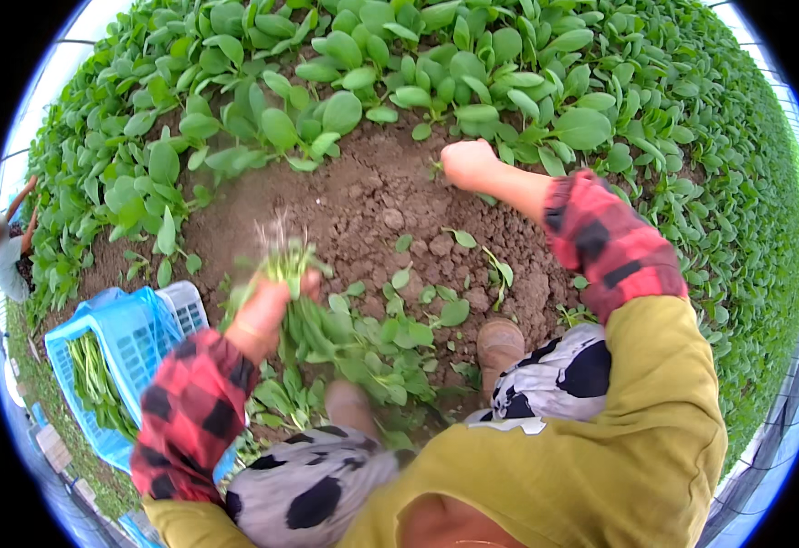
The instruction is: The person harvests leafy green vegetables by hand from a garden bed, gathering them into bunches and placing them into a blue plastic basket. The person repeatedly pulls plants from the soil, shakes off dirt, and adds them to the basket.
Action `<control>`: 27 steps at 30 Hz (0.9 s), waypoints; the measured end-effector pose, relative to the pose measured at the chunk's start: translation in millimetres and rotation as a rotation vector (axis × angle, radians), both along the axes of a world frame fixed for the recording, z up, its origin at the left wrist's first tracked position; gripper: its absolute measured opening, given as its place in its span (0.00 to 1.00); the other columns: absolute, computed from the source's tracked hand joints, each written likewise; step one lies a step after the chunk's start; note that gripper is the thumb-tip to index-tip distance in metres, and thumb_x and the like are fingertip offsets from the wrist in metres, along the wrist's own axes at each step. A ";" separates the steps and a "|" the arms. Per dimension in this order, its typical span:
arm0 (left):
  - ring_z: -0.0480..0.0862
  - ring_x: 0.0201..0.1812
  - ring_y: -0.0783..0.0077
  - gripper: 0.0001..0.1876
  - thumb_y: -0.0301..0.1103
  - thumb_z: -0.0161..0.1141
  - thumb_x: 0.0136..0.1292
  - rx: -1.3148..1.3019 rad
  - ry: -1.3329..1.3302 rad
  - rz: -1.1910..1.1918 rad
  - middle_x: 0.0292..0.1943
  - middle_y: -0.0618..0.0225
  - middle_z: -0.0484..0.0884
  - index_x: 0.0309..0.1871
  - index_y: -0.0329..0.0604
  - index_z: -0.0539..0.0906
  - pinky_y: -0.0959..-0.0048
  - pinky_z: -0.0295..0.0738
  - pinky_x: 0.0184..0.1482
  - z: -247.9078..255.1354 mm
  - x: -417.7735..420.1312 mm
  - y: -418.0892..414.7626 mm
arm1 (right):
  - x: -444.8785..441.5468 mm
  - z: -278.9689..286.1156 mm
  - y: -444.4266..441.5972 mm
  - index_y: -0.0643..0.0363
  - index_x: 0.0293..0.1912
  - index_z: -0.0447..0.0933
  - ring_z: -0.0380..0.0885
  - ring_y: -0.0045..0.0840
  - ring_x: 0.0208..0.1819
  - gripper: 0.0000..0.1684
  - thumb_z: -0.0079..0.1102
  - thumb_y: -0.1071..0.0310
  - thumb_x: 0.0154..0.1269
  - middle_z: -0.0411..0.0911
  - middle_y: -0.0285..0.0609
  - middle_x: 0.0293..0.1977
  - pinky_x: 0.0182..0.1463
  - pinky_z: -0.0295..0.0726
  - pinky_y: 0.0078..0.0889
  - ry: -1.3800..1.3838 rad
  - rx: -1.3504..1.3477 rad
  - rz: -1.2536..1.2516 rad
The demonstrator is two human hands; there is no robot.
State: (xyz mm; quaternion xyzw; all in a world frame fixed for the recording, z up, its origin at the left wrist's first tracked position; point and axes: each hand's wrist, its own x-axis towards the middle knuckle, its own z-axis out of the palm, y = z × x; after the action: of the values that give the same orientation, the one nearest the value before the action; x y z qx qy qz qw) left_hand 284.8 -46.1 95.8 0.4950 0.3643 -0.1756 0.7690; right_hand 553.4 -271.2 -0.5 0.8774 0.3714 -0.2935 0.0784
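Note:
My left hand [266,312] grips a bunch of leafy greens [303,322] by the stems, with thin pale roots pointing up and leaves hanging down. The bunch is somewhat blurred. Farther forward and to the right, my right hand [468,164] is curled into a fist just above the soil [379,192], at the edge of the standing leafy plants [495,82]. A bit of green shows beside its knuckles; whether the fingers hold anything is hidden. Loose leaves and small plants [399,335] lie on the ground between my hands and my boots [500,342].
At my left stand a blue plastic crate [115,322] lined with blue film, with cut greens [95,383] inside, and a grey crate [184,305] behind it. Another person [9,253] is at the far left edge of the bed. Dense plants [701,205] extend along the right.

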 end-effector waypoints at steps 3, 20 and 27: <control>0.82 0.38 0.67 0.14 0.31 0.65 0.55 -0.032 -0.018 0.072 0.37 0.62 0.83 0.44 0.37 0.78 0.69 0.78 0.44 5.3 31.0 -39.0 | -25.8 43.4 -13.7 0.61 0.35 0.81 0.79 0.30 0.34 0.15 0.55 0.59 0.61 0.82 0.45 0.31 0.42 0.75 0.36 0.499 0.412 -0.470; 0.82 0.35 0.68 0.17 0.24 0.63 0.53 -0.396 -0.144 0.494 0.32 0.63 0.82 0.48 0.37 0.79 0.68 0.80 0.42 -99.8 47.9 -149.1 | 46.3 -17.2 -57.8 0.53 0.41 0.83 0.72 0.38 0.52 0.14 0.54 0.63 0.57 0.80 0.41 0.44 0.61 0.57 0.55 -0.482 -0.398 0.482; 0.81 0.42 0.66 0.13 0.26 0.59 0.55 -0.520 -0.090 0.390 0.41 0.63 0.81 0.45 0.37 0.80 0.65 0.78 0.49 -93.1 65.4 -167.1 | 52.5 6.0 -65.8 0.57 0.37 0.82 0.81 0.35 0.38 0.13 0.53 0.64 0.57 0.83 0.41 0.35 0.60 0.60 0.60 -0.297 -0.214 0.321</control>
State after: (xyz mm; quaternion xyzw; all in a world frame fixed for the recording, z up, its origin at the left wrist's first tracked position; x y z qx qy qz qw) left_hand 350.2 -213.1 2.7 0.2101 0.3609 -0.0899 0.9042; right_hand 605.9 -337.1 5.5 0.8272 0.4573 -0.1826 0.2706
